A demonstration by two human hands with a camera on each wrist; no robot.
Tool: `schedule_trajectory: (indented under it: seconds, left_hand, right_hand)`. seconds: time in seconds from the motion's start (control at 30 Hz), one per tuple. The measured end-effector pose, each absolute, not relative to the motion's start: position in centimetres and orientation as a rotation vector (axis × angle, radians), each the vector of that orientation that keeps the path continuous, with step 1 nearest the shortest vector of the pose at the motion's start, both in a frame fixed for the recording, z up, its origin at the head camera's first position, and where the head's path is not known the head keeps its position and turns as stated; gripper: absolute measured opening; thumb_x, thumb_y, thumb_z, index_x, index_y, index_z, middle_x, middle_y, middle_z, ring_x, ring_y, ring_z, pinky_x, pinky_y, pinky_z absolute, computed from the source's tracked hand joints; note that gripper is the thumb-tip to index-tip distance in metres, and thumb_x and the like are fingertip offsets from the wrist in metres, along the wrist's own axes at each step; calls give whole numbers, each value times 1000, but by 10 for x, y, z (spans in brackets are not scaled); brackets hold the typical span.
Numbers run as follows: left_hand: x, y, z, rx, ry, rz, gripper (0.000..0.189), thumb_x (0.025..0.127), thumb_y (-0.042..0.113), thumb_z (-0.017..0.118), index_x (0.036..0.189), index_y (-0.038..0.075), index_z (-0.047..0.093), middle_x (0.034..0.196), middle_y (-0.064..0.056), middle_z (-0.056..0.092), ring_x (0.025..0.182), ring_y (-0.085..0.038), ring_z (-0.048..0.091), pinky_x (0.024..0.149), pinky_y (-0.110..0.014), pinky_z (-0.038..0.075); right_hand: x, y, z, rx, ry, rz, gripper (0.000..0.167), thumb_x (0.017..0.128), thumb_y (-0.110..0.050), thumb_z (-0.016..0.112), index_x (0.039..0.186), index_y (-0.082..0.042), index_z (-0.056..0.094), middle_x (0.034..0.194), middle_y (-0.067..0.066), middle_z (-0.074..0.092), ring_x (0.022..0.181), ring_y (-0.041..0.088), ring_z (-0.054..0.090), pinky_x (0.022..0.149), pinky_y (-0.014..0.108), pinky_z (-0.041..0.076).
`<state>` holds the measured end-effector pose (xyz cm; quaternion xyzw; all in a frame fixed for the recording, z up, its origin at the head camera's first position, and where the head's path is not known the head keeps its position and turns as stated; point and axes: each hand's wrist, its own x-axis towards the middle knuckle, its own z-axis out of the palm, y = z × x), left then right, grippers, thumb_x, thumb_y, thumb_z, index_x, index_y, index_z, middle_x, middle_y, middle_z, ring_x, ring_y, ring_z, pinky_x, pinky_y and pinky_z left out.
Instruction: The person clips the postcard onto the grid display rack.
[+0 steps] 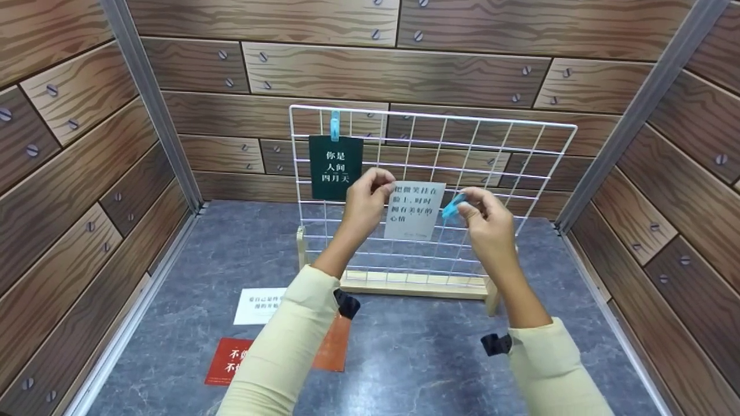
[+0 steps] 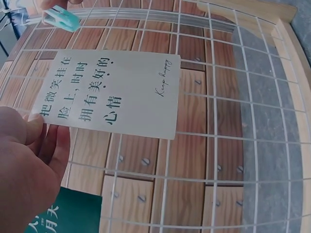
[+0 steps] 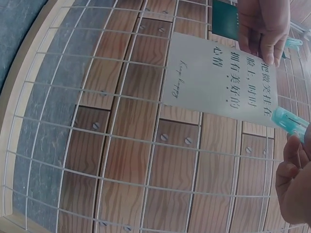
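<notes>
My left hand [image 1: 368,199] pinches a white card [image 1: 413,225] by its upper left corner, between thumb and fingers. Dark printed characters and the words "Keep happy" show on the card, which is held upright in front of a white wire grid [image 1: 485,151]. Just right of the card, my right hand [image 1: 491,222] holds a light blue clothespin [image 1: 454,205] between thumb and fingers. In the right wrist view that clothespin [image 3: 287,120] overlaps the card's corner. A dark green card [image 1: 336,156] hangs at the grid's upper left, under another blue clothespin [image 1: 335,127].
The grid stands on a wooden base [image 1: 416,284] on a grey marbled surface [image 1: 416,358]. Left of the base lie a white card [image 1: 257,306], a red card [image 1: 225,361] and an orange card [image 1: 334,346], partly behind my left sleeve. Wood-patterned walls [image 1: 324,63] surround the area.
</notes>
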<state>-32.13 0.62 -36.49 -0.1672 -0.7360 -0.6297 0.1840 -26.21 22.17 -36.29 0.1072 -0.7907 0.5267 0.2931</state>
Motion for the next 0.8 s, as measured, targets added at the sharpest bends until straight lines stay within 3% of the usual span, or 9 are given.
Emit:
schedule_trajectory:
  seconds: [0.3,0.8]
  left_hand:
    - [-333,9,-346,-476,-2044,-1733,4,97,1,62,97,4,64,91,-8,66,79,-13,58,67,-21,49]
    - [-346,14,-324,-449,-1992,-1654,4,97,4,64,99,4,67,93,-6,69,79,-12,60,67,-20,49]
  right_hand:
    - [-272,218,-355,272,-2052,1405,17,92,-1,68,108,4,68,88,10,68,67,6,54,62,16,46]
    - [-280,212,-347,286,-2070,1377,20,93,-5,68,112,2,68,94,12,68,67,6,51,60,17,41]
